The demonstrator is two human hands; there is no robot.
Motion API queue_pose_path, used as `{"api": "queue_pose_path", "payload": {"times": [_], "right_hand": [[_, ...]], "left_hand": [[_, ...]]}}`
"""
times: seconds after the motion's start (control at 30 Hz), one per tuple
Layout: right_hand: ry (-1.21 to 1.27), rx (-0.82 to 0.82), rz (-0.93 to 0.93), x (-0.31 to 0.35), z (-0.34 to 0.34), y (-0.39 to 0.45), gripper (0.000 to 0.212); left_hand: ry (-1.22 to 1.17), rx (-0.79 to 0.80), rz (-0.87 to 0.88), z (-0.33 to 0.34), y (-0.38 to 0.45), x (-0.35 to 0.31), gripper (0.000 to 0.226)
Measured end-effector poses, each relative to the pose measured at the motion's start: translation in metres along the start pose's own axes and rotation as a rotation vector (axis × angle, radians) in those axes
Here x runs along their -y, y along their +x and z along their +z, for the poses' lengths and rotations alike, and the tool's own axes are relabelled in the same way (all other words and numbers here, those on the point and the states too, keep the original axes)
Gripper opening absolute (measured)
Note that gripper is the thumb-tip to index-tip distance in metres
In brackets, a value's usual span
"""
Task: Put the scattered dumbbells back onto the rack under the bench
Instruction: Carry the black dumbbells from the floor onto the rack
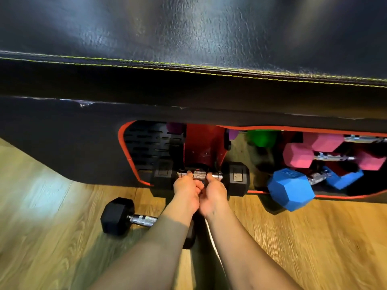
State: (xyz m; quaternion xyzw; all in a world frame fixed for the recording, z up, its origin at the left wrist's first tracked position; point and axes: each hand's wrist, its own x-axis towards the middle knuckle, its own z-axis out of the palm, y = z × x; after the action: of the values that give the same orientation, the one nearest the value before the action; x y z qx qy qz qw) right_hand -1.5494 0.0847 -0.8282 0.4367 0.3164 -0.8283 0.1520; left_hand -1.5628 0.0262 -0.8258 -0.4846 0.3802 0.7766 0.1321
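Black hex dumbbell [201, 174], large: lying level at the near edge of the rack opening [129, 130] under the bench [188, 38], its chrome handle running left to right. Left hand [186, 190] and right hand [213, 193] are both curling their fingers over that handle from the near side, side by side and touching each other, each clamped on the bar. The dumbbell's left head is sitting in front of the slotted black panel [150, 143]; its right head is sitting just right of the red frame post [203, 143].

Second black dumbbell [125, 216]: lying on the wood floor [41, 227], near and left of the held one, partly hidden by the left forearm.

Blue dumbbell [291, 189]: sitting in the right part of the opening, its near head jutting out over the red-trimmed edge toward the floor.

Pink dumbbells [299, 154]: lying farther in, right of centre, above and behind the blue one.

Green dumbbell head [261, 138]: showing deep in the opening, between the red post and the pink ones.

Purple dumbbell heads [173, 127]: showing at the far top, either side of the red post, blurred.

Bench: black padded top with yellow stitching, filling the far half of the view.
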Motion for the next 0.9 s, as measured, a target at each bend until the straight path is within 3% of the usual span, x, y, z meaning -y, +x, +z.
{"api": "queue_pose_path", "payload": {"times": [0.37,0.57,0.7,0.9], "right_hand": [[-0.044,-0.057,-0.032,0.003,-0.001,0.006,0.03],[-0.09,-0.054,-0.044,0.0,-0.001,0.006,0.028],[-0.079,-0.053,-0.055,0.002,0.002,0.005,0.023],[-0.026,-0.026,-0.11,0.003,0.009,0.013,0.035]], "left_hand": [[0.135,-0.026,0.072,0.009,0.007,0.008,0.015],[0.138,-0.073,0.076,0.008,0.019,0.01,0.026],[0.151,-0.076,0.09,0.008,0.019,0.007,0.017],[0.182,-0.051,0.113,0.015,0.026,0.002,0.015]]}}
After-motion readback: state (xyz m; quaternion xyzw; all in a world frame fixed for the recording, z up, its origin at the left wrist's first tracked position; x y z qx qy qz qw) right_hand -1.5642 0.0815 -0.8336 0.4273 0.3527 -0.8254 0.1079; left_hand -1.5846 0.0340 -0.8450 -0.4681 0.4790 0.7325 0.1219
